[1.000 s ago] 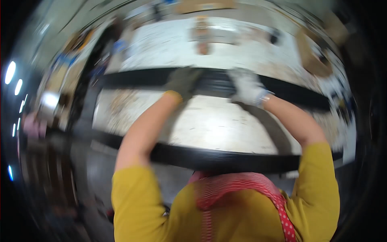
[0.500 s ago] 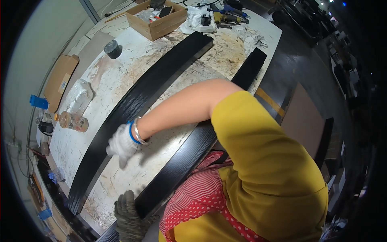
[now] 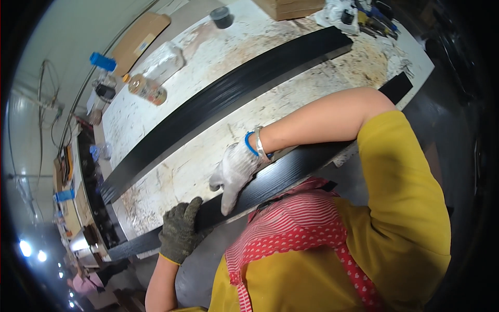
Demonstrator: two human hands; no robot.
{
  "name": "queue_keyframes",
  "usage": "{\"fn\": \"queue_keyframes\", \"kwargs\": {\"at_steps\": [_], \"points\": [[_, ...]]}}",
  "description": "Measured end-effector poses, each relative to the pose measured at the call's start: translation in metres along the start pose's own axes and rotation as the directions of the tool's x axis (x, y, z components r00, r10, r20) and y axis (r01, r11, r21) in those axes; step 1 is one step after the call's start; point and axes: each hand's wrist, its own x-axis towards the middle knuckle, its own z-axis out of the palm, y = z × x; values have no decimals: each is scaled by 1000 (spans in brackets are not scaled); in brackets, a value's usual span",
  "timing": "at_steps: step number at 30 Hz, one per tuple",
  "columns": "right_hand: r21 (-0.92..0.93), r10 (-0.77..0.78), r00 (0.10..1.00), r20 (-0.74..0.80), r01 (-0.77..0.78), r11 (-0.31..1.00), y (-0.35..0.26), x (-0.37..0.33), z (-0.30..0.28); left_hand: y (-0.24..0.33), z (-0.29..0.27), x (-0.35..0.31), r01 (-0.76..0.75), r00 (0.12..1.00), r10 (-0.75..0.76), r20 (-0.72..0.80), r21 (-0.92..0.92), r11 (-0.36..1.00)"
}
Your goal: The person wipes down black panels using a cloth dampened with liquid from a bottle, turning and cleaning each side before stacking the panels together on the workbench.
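Two long black planks with a wood-grain finish lie across the white, stained table [image 3: 171,177]. The nearer plank [image 3: 280,171] runs along the table's near edge, just in front of my body. My left hand [image 3: 180,231], in a dark green knit glove, is wrapped over this plank toward its left end. My right hand [image 3: 236,171], in a white glove with a blue cuff, lies on the same plank further right. Its thumb and fingers are apart, with the fingertips pointing down over the top face. The farther plank [image 3: 223,99] lies beyond both hands, touched by neither.
At the back left are a bottle with an orange cap [image 3: 145,89], a clear plastic-wrapped bundle [image 3: 162,63] and a cardboard piece [image 3: 139,44]. A dark round tub [image 3: 221,17], a wooden box [image 3: 293,8] and hand tools [image 3: 378,23] stand along the far side. Another person [image 3: 87,281] is at lower left.
The view has turned left. My right hand has moved from the farther plank to the nearer one. My left hand, earlier beside the nearer plank's end, now lies over it.
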Motion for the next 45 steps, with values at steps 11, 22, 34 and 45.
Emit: {"fn": "queue_keyframes", "kwargs": {"at_steps": [11,22,34,45], "points": [[-121,2,999,-46,-7,993,-26,20,-27,-22,-11,3,-44,984,68,-163,143,989],[-455,-80,830,-552,-220,863,34,77,-30,-92,68,87,151,836,45,-547,308,939],[-601,-244,675,-696,-362,713,74,89,-19,-119,79,131,134,954,-83,-289,164,977],[-542,-343,558,-755,-237,806,87,63,-8,-86,31,60,113,905,-202,-375,-245,963]]}}
